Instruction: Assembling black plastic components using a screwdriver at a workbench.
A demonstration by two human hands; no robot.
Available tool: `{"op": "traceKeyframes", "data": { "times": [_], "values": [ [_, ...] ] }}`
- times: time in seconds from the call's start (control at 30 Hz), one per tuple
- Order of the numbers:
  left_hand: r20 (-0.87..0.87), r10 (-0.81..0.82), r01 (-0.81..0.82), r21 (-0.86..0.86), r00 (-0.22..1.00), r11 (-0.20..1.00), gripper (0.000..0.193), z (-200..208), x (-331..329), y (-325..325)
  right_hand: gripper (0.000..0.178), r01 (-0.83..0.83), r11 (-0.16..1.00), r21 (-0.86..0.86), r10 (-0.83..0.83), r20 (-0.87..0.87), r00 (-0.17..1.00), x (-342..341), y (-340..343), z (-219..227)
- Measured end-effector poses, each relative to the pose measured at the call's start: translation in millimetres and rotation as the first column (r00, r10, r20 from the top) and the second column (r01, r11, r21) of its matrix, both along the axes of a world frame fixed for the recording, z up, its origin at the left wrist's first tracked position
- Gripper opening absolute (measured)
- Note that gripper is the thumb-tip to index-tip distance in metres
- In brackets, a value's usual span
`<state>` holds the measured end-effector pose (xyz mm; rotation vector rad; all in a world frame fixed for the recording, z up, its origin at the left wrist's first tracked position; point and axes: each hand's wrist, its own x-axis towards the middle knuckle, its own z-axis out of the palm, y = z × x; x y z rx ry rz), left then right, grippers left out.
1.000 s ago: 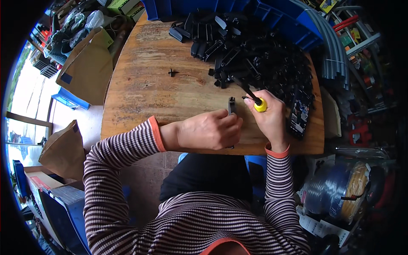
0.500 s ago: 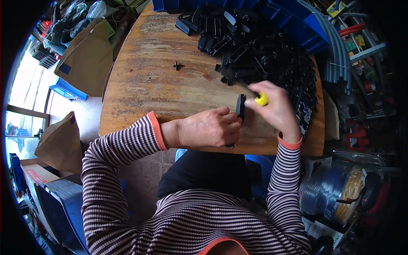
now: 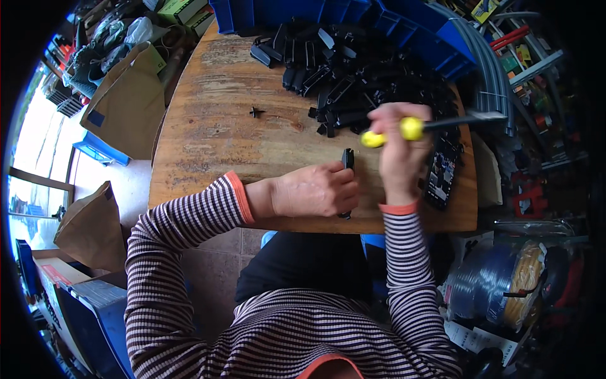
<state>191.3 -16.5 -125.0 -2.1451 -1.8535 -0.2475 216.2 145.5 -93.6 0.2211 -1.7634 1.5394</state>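
My left hand (image 3: pixel 319 189) rests near the table's front edge, closed round a narrow black plastic part (image 3: pixel 348 158). The part's far end sticks up past my fingers, and a bit shows below them. My right hand (image 3: pixel 401 142) is raised over the table to the right, closed on a yellow-handled screwdriver (image 3: pixel 411 128). Its dark shaft points right, away from the part, and motion blurs both hand and tool. A small black piece (image 3: pixel 256 112) lies alone on the wooden table (image 3: pixel 214 136).
A heap of black plastic parts (image 3: pixel 341 82) covers the far right of the table, with blue bins (image 3: pixel 297 14) behind it. A phone (image 3: pixel 442 174) with a lit screen lies at the right. Brown paper bags (image 3: pixel 129 104) stand left; coiled tubing (image 3: pixel 483 284) sits at lower right.
My right hand has lifted away from the black part and turned, so the screwdriver's shaft has swung from pointing far left to pointing right. My left hand keeps its hold.
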Motion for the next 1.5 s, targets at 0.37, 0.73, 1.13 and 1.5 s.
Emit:
{"op": "traceKeyframes", "data": {
  "times": [0.37, 0.73, 1.13, 1.5],
  "values": [
    [0.243, 0.044, -0.063, 0.069, 0.969, 0.996, 0.024, -3, -30, 8, 0.017, 0.096, 0.828, 0.553, -0.355, 0.383, 0.853, -9, 46, -32],
    [0.496, 0.787, -0.874, -0.104, 0.367, 0.474, 0.023, -2, -150, -18, 0.017, 0.003, 0.588, 0.809, -0.444, 0.320, 0.837, -21, 35, -29],
    [0.350, 0.503, -0.589, 0.207, 0.790, 0.781, 0.028, 11, -26, -26, 0.011, 0.105, 0.843, 0.527, -0.303, 0.306, 0.903, 3, 36, -11],
    [0.281, 0.432, -0.454, 0.017, 0.857, 0.891, 0.028, -6, 38, -1, 0.012, -0.117, 0.783, 0.611, -0.175, 0.395, 0.902, 39, 27, -9]
  ]
}}
